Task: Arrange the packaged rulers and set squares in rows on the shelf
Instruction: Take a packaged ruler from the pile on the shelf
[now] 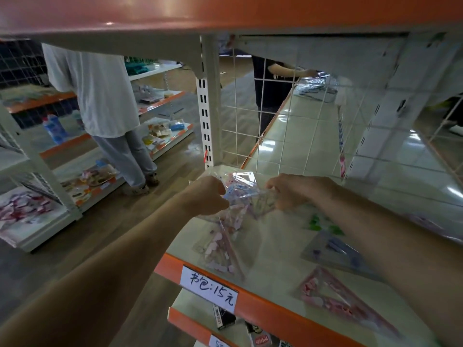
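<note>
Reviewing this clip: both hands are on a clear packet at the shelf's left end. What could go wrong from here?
1. The left hand and right hand grip the clear packet above the open left corner of the shelf; if it slips, it may drop to the floor.
2. The right forearm passes right by the pink packet lying close to the front edge; pulling back could sweep it off.

Shelf edge point(275, 311): orange, with a pale cream top.
Price label point(210, 288): white, black handwriting.
Held packet point(244, 194): clear, pink and blue print.
Heart packet point(221, 249), 6 o'clock: clear, pink hearts.
Pink set square point(335, 299), 5 o'clock: pink.
Purple set square point(333, 249), 4 o'clock: purple-blue.
Wire grid point(263, 116), 12 o'clock: white squares.
</note>
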Available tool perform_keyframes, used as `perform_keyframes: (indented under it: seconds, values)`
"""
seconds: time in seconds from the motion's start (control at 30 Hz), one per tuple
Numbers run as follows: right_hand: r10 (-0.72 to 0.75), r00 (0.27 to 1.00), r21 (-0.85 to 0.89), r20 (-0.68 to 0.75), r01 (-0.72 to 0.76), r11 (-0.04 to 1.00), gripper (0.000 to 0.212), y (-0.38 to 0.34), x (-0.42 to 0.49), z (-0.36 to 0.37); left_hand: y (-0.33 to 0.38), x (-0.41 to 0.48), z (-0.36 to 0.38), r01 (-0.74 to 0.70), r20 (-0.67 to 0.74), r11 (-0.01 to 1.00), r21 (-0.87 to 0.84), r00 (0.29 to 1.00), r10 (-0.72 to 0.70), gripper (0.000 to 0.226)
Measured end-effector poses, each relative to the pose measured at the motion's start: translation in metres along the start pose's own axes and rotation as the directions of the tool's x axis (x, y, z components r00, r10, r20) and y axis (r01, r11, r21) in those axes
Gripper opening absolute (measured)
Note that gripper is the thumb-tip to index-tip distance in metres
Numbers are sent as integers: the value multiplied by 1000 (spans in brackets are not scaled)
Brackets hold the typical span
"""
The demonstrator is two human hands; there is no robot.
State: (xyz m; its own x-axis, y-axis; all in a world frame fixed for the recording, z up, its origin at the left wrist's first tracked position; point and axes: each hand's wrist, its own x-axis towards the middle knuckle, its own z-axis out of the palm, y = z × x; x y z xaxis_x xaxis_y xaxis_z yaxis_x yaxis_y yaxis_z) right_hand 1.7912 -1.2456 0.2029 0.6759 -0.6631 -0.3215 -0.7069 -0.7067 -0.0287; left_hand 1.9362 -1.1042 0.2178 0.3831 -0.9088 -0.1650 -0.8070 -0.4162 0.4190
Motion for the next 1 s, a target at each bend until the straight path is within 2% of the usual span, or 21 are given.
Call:
perform_keyframes:
  seconds: [0.17, 0.33, 0.5, 0.6, 0.73, 0.93, 1.0]
  values:
    - [73, 983, 17, -171, -71, 997, 74, -26, 2, 5, 7, 7, 4, -11, -33, 992, 128, 999, 15, 33]
    - [160, 922, 170, -352, -105, 980, 58, -43, 21, 10, 6, 16, 5, -19, -36, 991, 136, 999, 24, 31]
    - [115, 963, 166, -245, -75, 983, 48, -50, 41, 14, -3, 16, 6, -24, -51, 994, 106, 998, 30, 33]
    - [127, 961, 189, -244, -81, 979, 28, -48, 40, 9, -10, 16, 4, -18, -57, 996, 93, 998, 23, 35]
    - [179, 954, 207, -242, -130, 970, 25, -40, 40, 4, -17, 16, 2, -4, -55, 996, 90, 998, 9, 36]
    - [258, 951, 440, -172, -160, 884, 38, -25, 52, 12, -20, 22, 3, 13, -49, 998, 56, 999, -10, 40]
    - [234, 960, 538, -154, -117, 835, 27, -21, 51, 14, -19, 24, 4, 20, -48, 998, 51, 999, -18, 39]
